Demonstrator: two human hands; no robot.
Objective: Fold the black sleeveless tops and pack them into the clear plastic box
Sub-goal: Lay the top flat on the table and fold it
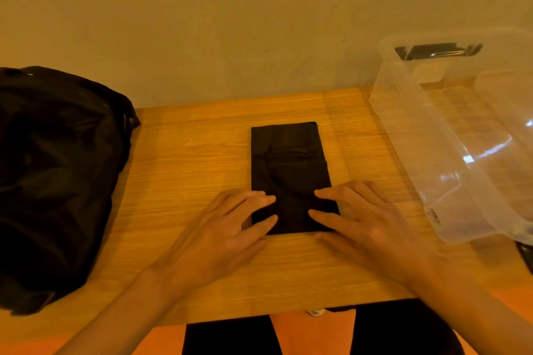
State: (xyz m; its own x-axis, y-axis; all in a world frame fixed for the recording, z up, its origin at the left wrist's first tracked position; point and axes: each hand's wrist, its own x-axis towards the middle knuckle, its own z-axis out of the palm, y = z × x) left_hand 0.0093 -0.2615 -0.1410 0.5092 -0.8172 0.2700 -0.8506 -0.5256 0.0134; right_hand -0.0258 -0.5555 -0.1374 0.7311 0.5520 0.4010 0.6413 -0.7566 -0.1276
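Note:
A black sleeveless top (290, 164) lies folded into a narrow rectangle in the middle of the wooden table (187, 158). My left hand (227, 227) rests with straight fingers on its near left corner. My right hand (363, 219) lies flat on the near right corner, fingers pointing inward. A heap of black tops (54, 170) sits at the table's left end. The clear plastic box (409, 135) stands at the right, open on top, and I see no clothes inside it.
A plain wall runs just behind the table's far edge. The box has a black handle clip (435, 50) at its far end and overhangs the right side. My legs in black shorts show below the near table edge.

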